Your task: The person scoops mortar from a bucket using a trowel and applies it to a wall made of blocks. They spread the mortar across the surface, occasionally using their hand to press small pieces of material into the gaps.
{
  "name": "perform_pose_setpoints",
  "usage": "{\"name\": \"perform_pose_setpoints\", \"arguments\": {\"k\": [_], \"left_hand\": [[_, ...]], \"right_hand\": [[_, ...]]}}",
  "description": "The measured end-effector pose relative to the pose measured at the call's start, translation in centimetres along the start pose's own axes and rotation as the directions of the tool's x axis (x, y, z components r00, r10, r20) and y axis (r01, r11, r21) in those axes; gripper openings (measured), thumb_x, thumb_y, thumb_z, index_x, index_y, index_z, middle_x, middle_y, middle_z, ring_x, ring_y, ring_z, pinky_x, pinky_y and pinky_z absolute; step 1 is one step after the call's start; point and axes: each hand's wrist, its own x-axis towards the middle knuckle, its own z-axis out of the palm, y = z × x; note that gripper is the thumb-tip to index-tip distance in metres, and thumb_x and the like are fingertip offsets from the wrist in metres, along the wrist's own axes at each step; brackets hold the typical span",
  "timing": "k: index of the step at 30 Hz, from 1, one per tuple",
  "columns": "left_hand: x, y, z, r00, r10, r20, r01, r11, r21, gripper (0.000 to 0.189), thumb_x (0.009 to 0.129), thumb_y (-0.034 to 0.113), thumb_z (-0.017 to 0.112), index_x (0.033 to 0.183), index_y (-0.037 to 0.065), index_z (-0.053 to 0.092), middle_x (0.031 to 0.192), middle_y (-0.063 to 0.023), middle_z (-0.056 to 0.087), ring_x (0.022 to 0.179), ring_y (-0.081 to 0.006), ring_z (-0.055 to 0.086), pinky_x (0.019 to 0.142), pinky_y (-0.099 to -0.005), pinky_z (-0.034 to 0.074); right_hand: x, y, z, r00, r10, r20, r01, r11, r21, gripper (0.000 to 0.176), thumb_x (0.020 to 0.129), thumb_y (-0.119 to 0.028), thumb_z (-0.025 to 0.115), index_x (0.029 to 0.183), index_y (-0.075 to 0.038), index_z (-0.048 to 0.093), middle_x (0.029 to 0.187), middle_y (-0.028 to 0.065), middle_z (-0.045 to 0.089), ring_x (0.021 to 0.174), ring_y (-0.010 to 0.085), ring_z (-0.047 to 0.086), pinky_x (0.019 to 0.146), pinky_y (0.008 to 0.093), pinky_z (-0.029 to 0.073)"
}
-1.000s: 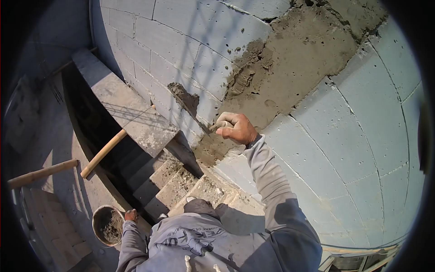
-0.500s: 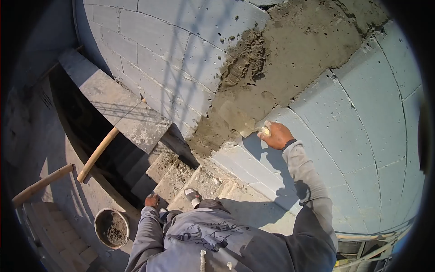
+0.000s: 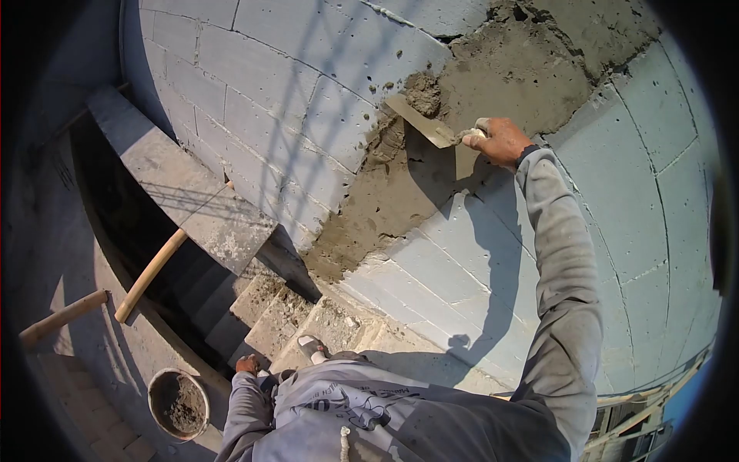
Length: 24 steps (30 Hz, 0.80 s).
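Right hand [image 3: 500,140]: raised at arm's length against the block wall [image 3: 292,69], fingers wrapped tight around the handle of a trowel [image 3: 419,122].
Trowel blade: points up and to the left, its tip pressed into a lump of wet mortar [image 3: 493,77] at the left edge of the plastered patch.
Mortar coat: a grey-brown band runs from the upper right down to the foot of the wall beside the steps [image 3: 269,308], with rough ridges just below the blade.
Blocks: pale grey, bare on both sides of the patch.
Left hand [image 3: 248,363]: low beside the knee, near the bucket [image 3: 178,403]; too small to tell whether it is spread or closed.
Bucket contents: mortar, in a round pail standing on the ground at lower left.
Stairs: rough concrete, spattered, with a sandalled foot [image 3: 312,348] on one tread.
Wooden poles [image 3: 150,275]: two at left, one leaning on the slab edge, the other lower and apart.
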Motion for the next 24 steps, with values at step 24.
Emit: {"name": "perform_pose_setpoints", "arguments": {"k": [24], "left_hand": [[-1.2, -5.9, 4.4, 0.903, -0.41, 0.13, 0.239, 0.227, -0.944, 0.022, 0.088, 0.02, 0.055, 0.09, -0.001, 0.061, 0.064, -0.0051, 0.055, 0.053, -0.0154, 0.05, 0.048, -0.0305, 0.039]], "right_hand": [[-7.5, -15.7, 12.3, 0.761, -0.473, -0.445, 0.489, 0.868, -0.086, 0.033, 0.073, -0.03, 0.071, 0.09, -0.007, 0.053, 0.079, 0.0111, 0.055, 0.069, 0.0309, 0.058, 0.057, 0.0394, 0.048]]}}
